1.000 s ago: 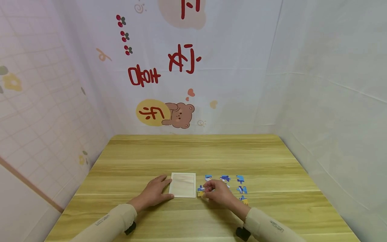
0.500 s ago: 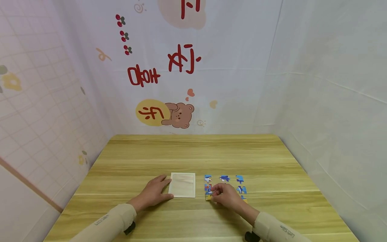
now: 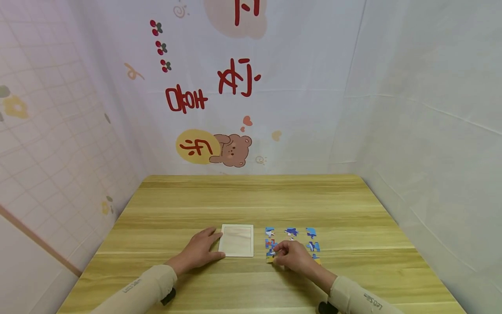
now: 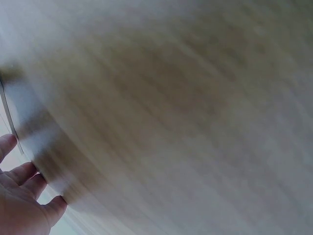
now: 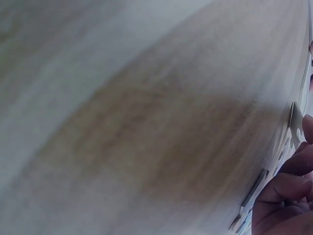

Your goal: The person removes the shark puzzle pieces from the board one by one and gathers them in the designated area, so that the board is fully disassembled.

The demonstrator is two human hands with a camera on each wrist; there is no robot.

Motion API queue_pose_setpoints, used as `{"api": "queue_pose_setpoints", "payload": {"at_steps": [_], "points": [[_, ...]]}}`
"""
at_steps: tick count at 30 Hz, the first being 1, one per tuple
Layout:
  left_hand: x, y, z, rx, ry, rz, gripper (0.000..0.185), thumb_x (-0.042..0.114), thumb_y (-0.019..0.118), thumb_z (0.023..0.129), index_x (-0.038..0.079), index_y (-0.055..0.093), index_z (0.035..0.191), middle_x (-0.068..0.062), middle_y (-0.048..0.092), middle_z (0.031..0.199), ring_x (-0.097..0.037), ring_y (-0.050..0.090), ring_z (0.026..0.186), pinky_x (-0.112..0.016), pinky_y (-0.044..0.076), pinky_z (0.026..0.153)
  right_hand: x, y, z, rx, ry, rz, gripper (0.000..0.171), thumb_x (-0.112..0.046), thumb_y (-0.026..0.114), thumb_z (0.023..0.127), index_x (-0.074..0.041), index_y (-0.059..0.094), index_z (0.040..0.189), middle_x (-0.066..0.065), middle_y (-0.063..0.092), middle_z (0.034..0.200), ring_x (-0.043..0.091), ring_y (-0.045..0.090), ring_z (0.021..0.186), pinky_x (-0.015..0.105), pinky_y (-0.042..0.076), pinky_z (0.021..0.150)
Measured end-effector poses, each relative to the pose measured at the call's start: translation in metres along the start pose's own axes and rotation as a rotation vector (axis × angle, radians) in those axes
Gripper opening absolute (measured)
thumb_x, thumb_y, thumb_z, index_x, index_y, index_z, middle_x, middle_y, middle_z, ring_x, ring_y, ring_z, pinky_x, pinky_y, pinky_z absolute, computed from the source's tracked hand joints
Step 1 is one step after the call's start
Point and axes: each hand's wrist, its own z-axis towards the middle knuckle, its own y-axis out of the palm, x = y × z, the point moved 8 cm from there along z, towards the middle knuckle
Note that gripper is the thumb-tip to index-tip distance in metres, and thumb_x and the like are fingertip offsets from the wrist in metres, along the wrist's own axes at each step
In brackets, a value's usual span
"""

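My left hand (image 3: 200,247) rests at the left side of a square, pale wooden puzzle frame (image 3: 237,225), fingers spread against its edge and thumb at its near left corner. In the left wrist view the left fingertips (image 4: 27,171) touch the frame's rim. To the right of the frame, my right hand (image 3: 294,256) pinches a blue and yellow jigsaw puzzle piece (image 3: 270,258) at the near left of a loose group of pieces. The right wrist view shows that piece (image 5: 295,122) tilted beside the fingers. Part of it is hidden by them.
Blue jigsaw pieces lie around the right hand: one (image 3: 269,231) at the far left, a star-like one (image 3: 291,231), and one (image 3: 311,232) at the far right. Others are partly behind the hand. A wood-grain table (image 3: 251,196) meets cloth-covered walls.
My right hand has carried the blue and yellow piece rightward, from beside the frame to the near left of the group. The left hand has stayed at the frame.
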Motion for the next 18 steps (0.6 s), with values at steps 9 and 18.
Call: {"api": "queue_pose_setpoints", "payload": {"at_steps": [9,18], "points": [[0.0,0.0,0.0,0.001,-0.003,-0.002,0.067,0.047,0.063,0.08,0.004,0.048,0.131,-0.022,0.037,0.135,-0.037,0.033,0.124,-0.054,0.025,0.097,0.0,-0.002,-0.001,0.004,0.0,-0.009,0.031,-0.008,0.073,0.072,0.001,0.061,0.1,0.002,0.055,0.067,0.009,0.046,0.051,0.022,0.038,0.042],[-0.004,-0.001,0.004,0.009,-0.03,-0.02,0.068,0.047,0.066,0.077,0.002,0.051,0.125,-0.021,0.042,0.131,-0.036,0.036,0.122,-0.052,0.028,0.096,-0.009,-0.024,0.002,0.072,-0.03,-0.11,0.031,-0.016,0.07,0.078,-0.002,0.062,0.104,0.0,0.057,0.07,0.011,0.047,0.053,0.026,0.039,0.046]]}}
